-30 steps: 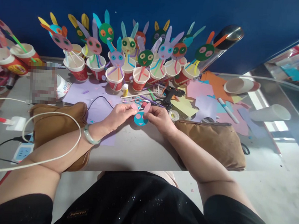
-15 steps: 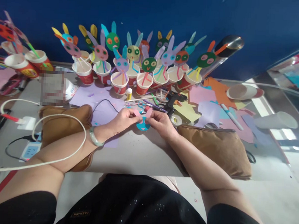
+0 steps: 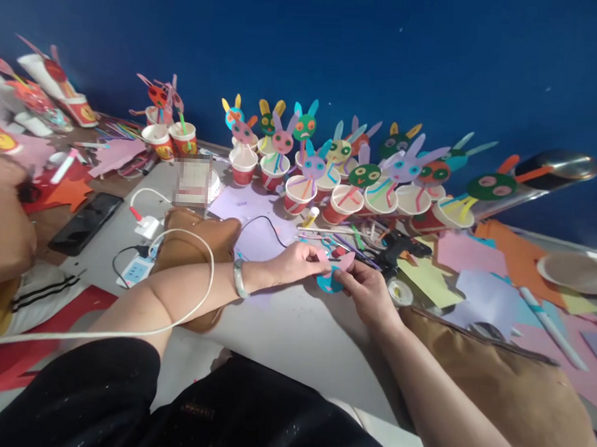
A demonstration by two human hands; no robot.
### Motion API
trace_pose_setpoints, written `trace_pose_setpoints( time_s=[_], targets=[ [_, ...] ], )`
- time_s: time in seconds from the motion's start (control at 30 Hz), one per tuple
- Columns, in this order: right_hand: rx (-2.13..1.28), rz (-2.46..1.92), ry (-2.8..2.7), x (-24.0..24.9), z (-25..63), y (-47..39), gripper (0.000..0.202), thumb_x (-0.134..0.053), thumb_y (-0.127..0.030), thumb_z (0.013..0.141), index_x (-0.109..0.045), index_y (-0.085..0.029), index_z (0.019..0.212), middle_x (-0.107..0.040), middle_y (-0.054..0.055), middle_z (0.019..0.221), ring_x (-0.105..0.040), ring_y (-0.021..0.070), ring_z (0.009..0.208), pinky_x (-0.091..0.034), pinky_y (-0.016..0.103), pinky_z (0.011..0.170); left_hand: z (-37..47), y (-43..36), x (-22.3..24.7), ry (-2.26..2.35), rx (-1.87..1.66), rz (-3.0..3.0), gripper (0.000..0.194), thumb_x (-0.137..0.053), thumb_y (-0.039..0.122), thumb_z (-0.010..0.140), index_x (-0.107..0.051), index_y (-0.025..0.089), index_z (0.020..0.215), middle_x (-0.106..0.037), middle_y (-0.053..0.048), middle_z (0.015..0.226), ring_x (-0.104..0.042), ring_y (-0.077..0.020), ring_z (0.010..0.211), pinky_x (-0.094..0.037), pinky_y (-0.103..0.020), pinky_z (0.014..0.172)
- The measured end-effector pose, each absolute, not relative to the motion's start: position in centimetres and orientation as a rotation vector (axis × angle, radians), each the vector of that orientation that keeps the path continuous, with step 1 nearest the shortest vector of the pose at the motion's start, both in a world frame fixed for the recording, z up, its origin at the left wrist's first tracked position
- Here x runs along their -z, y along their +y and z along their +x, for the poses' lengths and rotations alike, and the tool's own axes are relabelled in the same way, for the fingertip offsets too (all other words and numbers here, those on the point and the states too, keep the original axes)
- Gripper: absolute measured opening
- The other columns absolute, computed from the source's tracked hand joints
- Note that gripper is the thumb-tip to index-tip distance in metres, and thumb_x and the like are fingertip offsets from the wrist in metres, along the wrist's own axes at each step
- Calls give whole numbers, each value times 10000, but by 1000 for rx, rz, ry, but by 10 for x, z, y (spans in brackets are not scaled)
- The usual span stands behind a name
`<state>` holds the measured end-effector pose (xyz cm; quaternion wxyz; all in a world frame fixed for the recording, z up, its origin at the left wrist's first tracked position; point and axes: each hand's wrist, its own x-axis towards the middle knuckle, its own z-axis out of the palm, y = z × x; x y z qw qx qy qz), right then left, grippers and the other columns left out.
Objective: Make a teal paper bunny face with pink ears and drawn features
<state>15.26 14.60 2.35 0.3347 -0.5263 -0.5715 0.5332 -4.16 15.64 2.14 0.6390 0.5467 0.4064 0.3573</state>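
Note:
Between my two hands is a blue paper rabbit head point(image 3: 329, 283) with pink ears, held low over the grey table. My left hand point(image 3: 299, 263) pinches it at the left, by the base of one ear. On the other side, my right hand point(image 3: 370, 290) grips its right edge between thumb and fingers. My fingertips hide part of the face. Just beyond lie a black glue gun point(image 3: 402, 251) and a roll of clear tape point(image 3: 400, 293). A glue stick point(image 3: 310, 216) stands behind my left hand.
Paper cups point(image 3: 346, 203) with paper rabbits stand along the blue wall. Coloured paper point(image 3: 472, 252) and a marker point(image 3: 553, 328) lie right. Brown cushions point(image 3: 192, 241) flank my arms. A white cable point(image 3: 210, 279) loops over my left arm. Another person's arm point(image 3: 3, 221) is at far left.
The view has swung left, bringing a phone and another person's arm into sight. Both hands still hold the rabbit head, which looks slightly turned.

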Motion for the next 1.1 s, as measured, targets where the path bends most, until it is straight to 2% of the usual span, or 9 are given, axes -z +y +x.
trace_pose_setpoints(
  time_s=[0.2,0.3,0.4,0.63,0.87,1.1],
  targets=[
    [-1411,-1363,-1476,-23,153,147,316,-750,-488,727,-631,-197,703,-529,-31,583,-381,97,533,-294,256,509,-42,157,-19,919,-836,1226,216,-811,324,777,-694,162,695,-684,0,681,-607,-116,649,-472,-260,645],
    [-1439,-1336,-1479,-25,152,147,314,-748,-487,736,-639,-193,715,-524,-33,583,-380,95,533,-294,254,508,-41,157,-19,932,-825,1211,272,-862,376,724,-692,164,705,-684,-7,681,-607,-126,647,-468,-270,632],
    [-1453,-1321,-1477,-24,151,147,331,-760,-503,740,-653,-189,737,-553,-26,606,-399,95,536,-310,253,506,-41,156,-18,961,-834,1236,310,-849,432,737,-702,164,686,-673,-8,660,-577,-125,623,-443,-271,600],
    [-1508,-1268,-1454,-22,154,148,407,-794,-555,710,-663,-179,793,-569,-34,625,-403,81,537,-321,241,517,-41,157,-18,976,-820,1163,208,-814,343,738,-725,165,678,-707,-10,660,-606,-118,626,-474,-262,631],
    [-1452,-1300,-1423,-27,153,144,290,-754,-449,716,-620,-192,727,-541,-47,594,-427,82,540,-356,247,532,-39,155,-19,989,-802,1138,326,-884,459,667,-730,172,677,-698,-4,644,-598,-120,616,-495,-274,641],
    [-1381,-1344,-1387,-30,151,141,274,-708,-443,729,-568,-208,705,-532,-45,582,-423,87,546,-343,249,522,-41,155,-24,967,-761,1137,373,-931,447,614,-711,173,739,-724,-4,708,-634,-131,652,-511,-268,644]
  ],
)
